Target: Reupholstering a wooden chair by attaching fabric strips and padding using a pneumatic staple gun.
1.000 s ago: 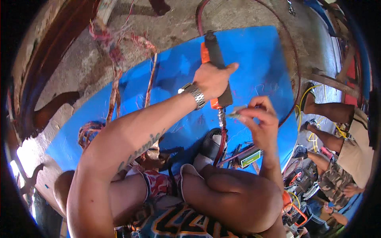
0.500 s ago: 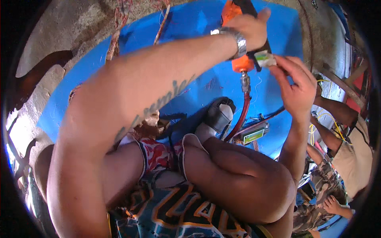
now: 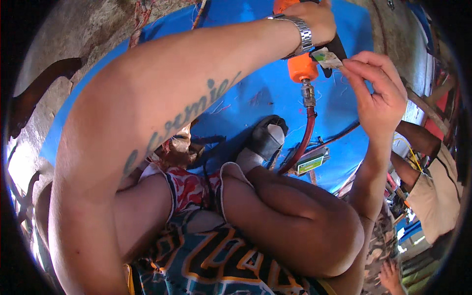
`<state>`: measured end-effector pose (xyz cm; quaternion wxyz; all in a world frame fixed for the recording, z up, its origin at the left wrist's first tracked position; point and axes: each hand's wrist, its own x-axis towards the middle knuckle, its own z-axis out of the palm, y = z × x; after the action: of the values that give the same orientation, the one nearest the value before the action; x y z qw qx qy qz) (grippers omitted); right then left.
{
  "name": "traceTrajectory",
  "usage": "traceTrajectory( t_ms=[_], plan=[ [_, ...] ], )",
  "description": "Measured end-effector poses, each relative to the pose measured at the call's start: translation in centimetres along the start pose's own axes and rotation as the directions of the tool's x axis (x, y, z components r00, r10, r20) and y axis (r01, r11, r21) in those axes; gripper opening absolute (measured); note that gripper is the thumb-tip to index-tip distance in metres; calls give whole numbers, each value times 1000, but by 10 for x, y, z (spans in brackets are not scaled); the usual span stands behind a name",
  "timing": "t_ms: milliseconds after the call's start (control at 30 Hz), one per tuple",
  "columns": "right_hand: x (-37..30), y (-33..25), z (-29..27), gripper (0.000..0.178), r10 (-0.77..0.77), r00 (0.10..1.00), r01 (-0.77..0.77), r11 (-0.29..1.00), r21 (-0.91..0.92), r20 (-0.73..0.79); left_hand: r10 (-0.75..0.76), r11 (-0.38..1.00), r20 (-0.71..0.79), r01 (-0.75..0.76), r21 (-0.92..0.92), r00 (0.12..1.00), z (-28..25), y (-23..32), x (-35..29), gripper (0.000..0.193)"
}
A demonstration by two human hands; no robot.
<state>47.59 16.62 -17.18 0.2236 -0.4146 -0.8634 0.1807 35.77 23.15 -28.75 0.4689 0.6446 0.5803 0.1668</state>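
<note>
My left hand point(image 3: 314, 22) reaches across to the top of the view, with its fingers closed round an orange and black air tool point(image 3: 302, 68). The tool's working end is hidden behind that hand and the upper edge. A metal coupling point(image 3: 308, 92) joins its lower end to a dark red hose point(image 3: 303, 142). Beside the tool, my right hand point(image 3: 379, 88) is closed in a pinch on the corner of a small white and green scrap point(image 3: 328, 58), thin and creased. The scrap's far edge overlaps the tool's black part; whether they touch I cannot tell.
A blue sheet point(image 3: 265, 96) lies under the tool. A green and white box point(image 3: 310, 163) sits beside the hose, near my sandalled foot point(image 3: 269, 136). Brown rough pieces point(image 3: 179, 150) lie left of it. Another person point(image 3: 432, 191) is close by on the right.
My right hand has moved slightly to the right, still pinching the scrap, which now shows more of its face. My left hand keeps hold of the air tool. The view has shifted a little.
</note>
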Motion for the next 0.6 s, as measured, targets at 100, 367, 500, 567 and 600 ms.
traceTrajectory(
  t_ms=[100, 367, 500, 567, 600],
  plan=[
    [2, -1, 0, 16, 27, 999, -25, 998, -51, 44, -18, 990, 32, 13, 141, 999, 10, -1, 9, 48],
    [-6, -1, 4, 18, -169, 985, 171, 967, -188, 26, 137, 987, -100, -127, 95, 986, 28, -13, 16, 43],
    [-5, -7, 7, 18, -182, 983, 183, 967, -175, 22, 304, 926, -123, -263, 273, 945, 38, -25, 31, 39],
    [-8, -3, 0, 18, -141, 988, 150, 964, -219, 58, 251, 958, -117, -230, 171, 961, 34, -9, 23, 38],
    [-9, -2, -1, 18, -135, 989, 145, 964, -222, 61, 194, 979, -111, -186, 80, 975, 30, -3, 17, 36]
  ],
)
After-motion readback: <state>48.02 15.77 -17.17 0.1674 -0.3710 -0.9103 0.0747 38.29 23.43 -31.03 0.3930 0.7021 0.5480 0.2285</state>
